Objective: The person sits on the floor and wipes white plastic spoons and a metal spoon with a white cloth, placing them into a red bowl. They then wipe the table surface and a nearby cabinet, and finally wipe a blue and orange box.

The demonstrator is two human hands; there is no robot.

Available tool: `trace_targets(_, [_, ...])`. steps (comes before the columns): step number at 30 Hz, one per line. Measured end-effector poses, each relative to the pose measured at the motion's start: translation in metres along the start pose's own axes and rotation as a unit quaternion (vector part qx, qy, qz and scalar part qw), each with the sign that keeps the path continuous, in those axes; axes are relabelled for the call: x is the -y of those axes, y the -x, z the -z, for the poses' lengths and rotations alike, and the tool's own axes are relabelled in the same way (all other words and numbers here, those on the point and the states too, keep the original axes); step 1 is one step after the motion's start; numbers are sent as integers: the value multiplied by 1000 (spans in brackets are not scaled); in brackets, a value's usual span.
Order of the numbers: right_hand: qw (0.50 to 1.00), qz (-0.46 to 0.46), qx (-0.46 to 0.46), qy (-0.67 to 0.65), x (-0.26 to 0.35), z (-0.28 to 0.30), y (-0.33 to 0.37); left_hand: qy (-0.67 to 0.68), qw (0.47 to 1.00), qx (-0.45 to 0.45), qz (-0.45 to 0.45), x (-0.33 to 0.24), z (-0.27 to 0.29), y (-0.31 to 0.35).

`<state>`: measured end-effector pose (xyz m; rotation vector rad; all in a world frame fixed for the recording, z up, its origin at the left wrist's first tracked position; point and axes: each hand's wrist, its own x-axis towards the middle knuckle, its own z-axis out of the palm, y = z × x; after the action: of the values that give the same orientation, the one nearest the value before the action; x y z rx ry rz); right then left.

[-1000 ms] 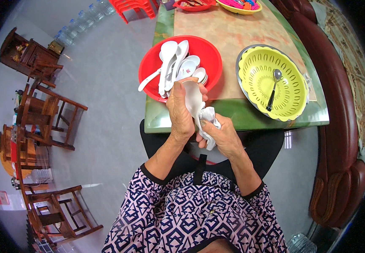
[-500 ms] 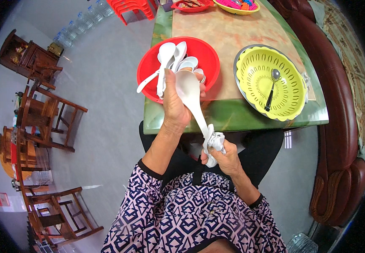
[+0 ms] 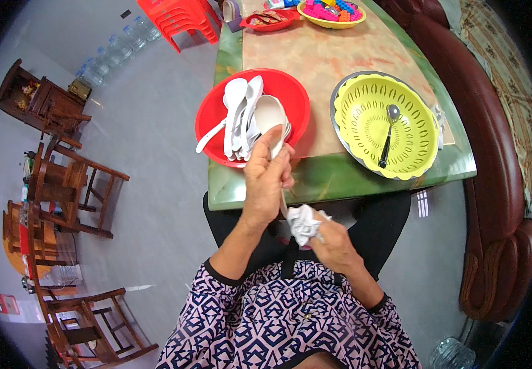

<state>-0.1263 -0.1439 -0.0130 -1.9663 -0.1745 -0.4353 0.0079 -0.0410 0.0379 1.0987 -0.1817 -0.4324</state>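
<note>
A white ladle [image 3: 269, 113] slants from the red basin down toward my lap. My left hand [image 3: 264, 187] is closed around its handle just below the bowl. At the lower end of the handle, my right hand [image 3: 338, 247] grips a crumpled white cloth [image 3: 303, 226], which covers the tip. The red basin [image 3: 300, 98] stands on the table's near left part. Several white spoons [image 3: 236, 98] lie in it, heads pointing away from me. To the right, a yellow-green colander [image 3: 418, 150] sits in a grey basin [image 3: 340, 132]. Inside lies a spoon [image 3: 388, 138] with a black handle.
The green-edged table [image 3: 333, 181] spans the front. Toward its far end are a red dish [image 3: 270, 22] and a yellow bowl [image 3: 327, 23] of colourful pieces. A brown leather sofa [image 3: 487, 147] runs along the right. Wooden chairs [image 3: 87, 184] and stacked red stools [image 3: 176, 21] stand left.
My left hand has slid from the ladle's bowl down onto its handle. The ladle's bowl now overlaps the basin's spoons, and the view has shifted slightly.
</note>
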Motion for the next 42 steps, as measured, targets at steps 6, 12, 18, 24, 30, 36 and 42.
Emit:
trace_targets(6, [969,-54,-238,-30,-8,18,-26,165,966,87,181,9,6,13])
trace_targets(12, [978,44,-182,93,2,-3,-48,7,988,14,154,62,4,40])
trace_targets(18, [962,104,-230,105,-7,2,-80,0,975,141,171,45,4,54])
trace_targets(24, [920,-145,-190,-310,-21,13,-89,22,970,160,182,46,1,55])
trace_targets(30, [964,55,-252,67,-25,-7,-62,92,983,73,139,42,9,38])
trace_targets(36, [958,44,-154,236,16,41,-38,3,997,22,80,17,20,33])
trace_targets(42, [950,107,-254,144,14,29,-79,37,982,75,171,39,-7,53])
